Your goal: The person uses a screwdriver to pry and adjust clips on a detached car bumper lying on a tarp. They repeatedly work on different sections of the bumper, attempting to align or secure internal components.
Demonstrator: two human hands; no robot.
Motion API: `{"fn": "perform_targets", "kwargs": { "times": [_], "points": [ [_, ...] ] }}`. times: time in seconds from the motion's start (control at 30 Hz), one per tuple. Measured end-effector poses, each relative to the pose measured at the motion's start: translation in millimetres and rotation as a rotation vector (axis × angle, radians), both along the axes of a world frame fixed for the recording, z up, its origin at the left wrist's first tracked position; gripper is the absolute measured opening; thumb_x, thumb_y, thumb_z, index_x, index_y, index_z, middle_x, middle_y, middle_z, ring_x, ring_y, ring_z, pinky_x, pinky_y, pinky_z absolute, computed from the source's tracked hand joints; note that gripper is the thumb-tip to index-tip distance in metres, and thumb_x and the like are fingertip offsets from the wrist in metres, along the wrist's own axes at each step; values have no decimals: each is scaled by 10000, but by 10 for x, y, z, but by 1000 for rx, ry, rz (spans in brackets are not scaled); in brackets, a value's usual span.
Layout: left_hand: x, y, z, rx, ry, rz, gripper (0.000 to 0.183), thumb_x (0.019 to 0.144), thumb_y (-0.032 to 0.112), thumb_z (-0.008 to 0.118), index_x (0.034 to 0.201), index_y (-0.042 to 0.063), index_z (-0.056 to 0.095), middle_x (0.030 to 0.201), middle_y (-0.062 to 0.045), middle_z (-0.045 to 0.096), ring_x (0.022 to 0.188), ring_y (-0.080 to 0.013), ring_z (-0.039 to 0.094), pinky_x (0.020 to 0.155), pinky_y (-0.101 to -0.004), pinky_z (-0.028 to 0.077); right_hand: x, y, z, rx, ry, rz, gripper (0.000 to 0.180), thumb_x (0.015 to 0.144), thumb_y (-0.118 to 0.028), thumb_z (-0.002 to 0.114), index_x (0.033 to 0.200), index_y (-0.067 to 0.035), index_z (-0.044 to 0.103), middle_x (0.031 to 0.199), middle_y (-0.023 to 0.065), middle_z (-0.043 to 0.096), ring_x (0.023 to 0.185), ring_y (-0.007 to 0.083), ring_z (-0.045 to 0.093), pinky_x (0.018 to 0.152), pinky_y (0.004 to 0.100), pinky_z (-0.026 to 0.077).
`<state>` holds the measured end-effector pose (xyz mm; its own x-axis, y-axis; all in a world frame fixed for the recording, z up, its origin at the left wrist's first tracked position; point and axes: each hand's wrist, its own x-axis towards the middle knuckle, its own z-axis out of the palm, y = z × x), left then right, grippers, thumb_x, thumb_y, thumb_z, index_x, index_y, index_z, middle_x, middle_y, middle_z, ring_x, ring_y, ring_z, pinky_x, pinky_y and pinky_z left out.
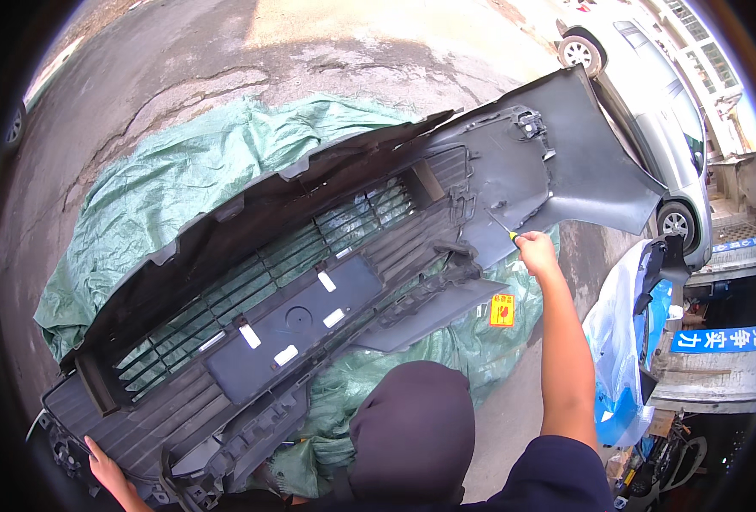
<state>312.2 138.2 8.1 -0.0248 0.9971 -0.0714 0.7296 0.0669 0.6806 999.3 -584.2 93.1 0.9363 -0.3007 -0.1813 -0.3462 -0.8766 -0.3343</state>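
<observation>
A large black car bumper cover (301, 320) lies with its inner side up, slanting from lower left to upper right. My right hand (537, 253) is shut on a screwdriver (512, 235) with a yellow-green and black handle. Its thin shaft points up and left, over the inner face of the bumper's right part. At the lower left end, my left hand (106, 470) holds the bumper's edge, some of its fingers hidden. Slatted grille openings (263, 272) run along the middle. Several white pads (325, 281) are stuck around the flat centre panel (298, 319).
Under the bumper spreads a crumpled green woven sheet (179, 173) with an orange fragile sticker (502, 310). A silver car (663, 121) is parked at upper right. Plastic-wrapped parts (618, 358) stand on the right. A dark rounded cloth form (413, 429) blocks the lower middle.
</observation>
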Motion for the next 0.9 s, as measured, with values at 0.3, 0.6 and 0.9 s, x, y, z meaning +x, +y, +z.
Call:
{"fn": "perform_targets", "kwargs": {
  "times": [0.3,0.6,0.9],
  "points": [
    [-339,239,-110,-13,59,-11,736,1073,581,580,1073,-148,685,923,-134,652,826,-218,531,816,-377,499,-172,-210,-626,-189,-104,113,391,908,-284,690,1151,12,770,1155,225,765,1143,391,712,1034,427,543],
    [-338,185,38,-99,85,3,700,1078,566,581,1059,-125,691,908,-107,634,825,-194,522,815,-366,493,-151,54,-736,-226,140,139,399,910,-289,696,1229,-61,770,1230,225,748,1184,393,702,1047,447,546],
    [-239,91,6,-70,85,21,718,1074,597,565,1017,-111,675,886,-96,589,804,-196,491,796,-368,480,-651,482,63,-392,-48,264,352,919,-328,733,1210,-138,792,1107,168,788,1082,361,740,949,473,582]
  ]
}}
